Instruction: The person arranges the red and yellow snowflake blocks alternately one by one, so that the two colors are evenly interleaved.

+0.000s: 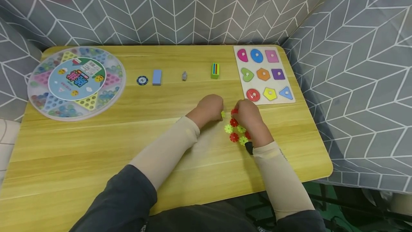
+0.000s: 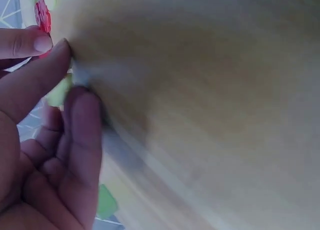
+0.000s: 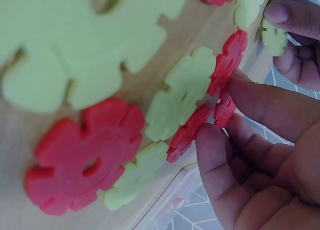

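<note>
Several red and green snowflake discs lie in a cluster on the wooden table [image 1: 96, 142]: a red disc [image 1: 234, 137], a green disc [image 1: 228, 128] and others, seen close up as a large red disc [image 3: 85, 155] and green disc [image 3: 180, 94]. My left hand [image 1: 220, 112] pinches a green disc [image 1: 222, 114] at its fingertips [image 2: 75, 94]; the same green disc [image 3: 274, 37] shows in the right wrist view. My right hand [image 1: 237, 112] pinches a small red disc [image 3: 224, 109] between thumb and finger, just right of the left hand. The two hands nearly touch above the cluster.
A shape puzzle board [image 1: 239, 78] lies at the back right. Along the back stand a striped green box [image 1: 215, 70], a small grey piece [image 1: 184, 76], a blue block [image 1: 156, 77] and a poker chip [image 1: 142, 80]. A round marble game case [image 1: 75, 81] sits far left.
</note>
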Available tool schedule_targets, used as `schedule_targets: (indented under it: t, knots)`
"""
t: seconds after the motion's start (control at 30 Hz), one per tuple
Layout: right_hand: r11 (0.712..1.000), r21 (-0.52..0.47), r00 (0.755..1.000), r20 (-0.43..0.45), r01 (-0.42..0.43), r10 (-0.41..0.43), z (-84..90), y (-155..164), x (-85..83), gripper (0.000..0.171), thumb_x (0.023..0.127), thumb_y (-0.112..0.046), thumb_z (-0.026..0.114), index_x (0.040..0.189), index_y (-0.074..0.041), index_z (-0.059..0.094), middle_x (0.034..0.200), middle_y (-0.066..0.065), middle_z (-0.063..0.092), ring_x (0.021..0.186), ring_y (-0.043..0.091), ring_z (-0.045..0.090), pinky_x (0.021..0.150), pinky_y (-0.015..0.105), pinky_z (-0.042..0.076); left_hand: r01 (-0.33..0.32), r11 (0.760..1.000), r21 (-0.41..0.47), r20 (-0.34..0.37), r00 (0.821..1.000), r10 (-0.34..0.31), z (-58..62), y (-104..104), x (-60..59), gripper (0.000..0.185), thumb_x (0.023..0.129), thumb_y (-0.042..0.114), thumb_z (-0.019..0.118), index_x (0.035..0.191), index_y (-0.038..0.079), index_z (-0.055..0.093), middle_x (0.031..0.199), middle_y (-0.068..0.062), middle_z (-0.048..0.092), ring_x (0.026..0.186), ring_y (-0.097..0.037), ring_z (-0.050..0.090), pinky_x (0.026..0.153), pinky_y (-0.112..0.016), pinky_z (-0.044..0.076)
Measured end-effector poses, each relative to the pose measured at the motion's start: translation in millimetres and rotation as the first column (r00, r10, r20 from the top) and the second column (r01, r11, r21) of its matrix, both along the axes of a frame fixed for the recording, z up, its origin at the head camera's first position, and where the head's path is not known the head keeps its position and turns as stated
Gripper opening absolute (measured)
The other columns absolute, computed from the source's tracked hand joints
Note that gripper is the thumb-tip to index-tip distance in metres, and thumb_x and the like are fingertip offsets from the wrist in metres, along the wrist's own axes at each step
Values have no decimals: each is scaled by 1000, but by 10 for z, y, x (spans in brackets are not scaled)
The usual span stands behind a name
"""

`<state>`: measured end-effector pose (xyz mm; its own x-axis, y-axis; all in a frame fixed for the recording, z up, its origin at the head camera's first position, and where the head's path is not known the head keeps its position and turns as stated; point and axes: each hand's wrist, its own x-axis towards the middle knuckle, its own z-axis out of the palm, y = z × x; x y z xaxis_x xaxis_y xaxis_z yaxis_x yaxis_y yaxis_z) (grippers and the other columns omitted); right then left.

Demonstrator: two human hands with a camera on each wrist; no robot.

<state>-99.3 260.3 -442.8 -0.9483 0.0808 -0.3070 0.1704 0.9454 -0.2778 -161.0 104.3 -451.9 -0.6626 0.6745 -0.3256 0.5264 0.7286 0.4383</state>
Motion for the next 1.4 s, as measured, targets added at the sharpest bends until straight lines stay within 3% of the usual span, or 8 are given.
schedule_targets:
  t: [0.2,0.37,0.47,0.63,0.93,1.03,1.23,1.4]
  knots:
    - [999,-14,1000,-10,-29,29,-11,-79,-23,26,93,-11,77,110,6,67,101,19,66,94,35,61,88,47,53,-78,984,160,183,982,48,-114,-194,-41,27,87,23,84,107,10,71,101,0,68,94,-18,60,88,-33,50]
    - [998,-43,999,-18,-43,42,-38,-141,-49,22,93,-9,75,110,3,65,101,17,67,94,35,61,87,47,52,-184,941,284,415,908,53,-155,-367,-76,25,93,15,77,116,8,75,100,-1,72,88,-16,62,87,-29,50]
    - [996,-75,999,-17,-52,51,-62,-172,-61,18,95,-8,72,110,1,66,101,16,67,92,33,61,85,46,52,-296,902,315,591,805,58,-195,-463,-87,21,96,9,72,116,3,77,93,-4,74,81,-14,65,83,-28,55]
    - [983,-178,999,-23,-39,36,-65,-210,-71,14,99,-6,64,111,-1,67,98,14,65,88,31,58,80,43,50,-510,812,283,820,568,71,-253,-600,-98,20,101,1,64,118,-5,71,93,-14,74,82,-19,70,81,-33,60]
    - [851,-508,991,96,133,-97,-17,-282,-112,19,102,-6,60,119,1,65,110,17,62,86,28,67,74,36,59,-684,704,190,937,340,77,-239,-935,-138,31,107,8,56,134,-9,59,112,-23,72,99,-27,73,88,-39,59]
    - [776,-606,984,133,173,-115,-38,-327,-134,20,102,-3,62,121,3,66,112,19,62,91,30,70,82,39,60,-692,701,175,939,331,92,-168,-1110,-131,34,108,10,55,136,-8,58,113,-24,71,99,-28,73,89,-38,58]
    - [625,-753,976,208,205,-70,11,-506,-162,27,100,4,63,127,10,64,115,23,64,97,32,69,89,44,59,-656,726,209,906,409,109,-37,-1517,-92,31,108,10,55,132,-9,60,113,-25,72,102,-31,74,87,-38,59]
    - [507,-824,957,290,253,-5,59,-708,-206,30,100,8,60,130,14,61,114,22,67,96,24,69,91,45,57,-650,729,216,896,428,116,24,-1830,-59,33,108,10,56,134,-10,59,116,-24,71,108,-35,71,89,-42,58]
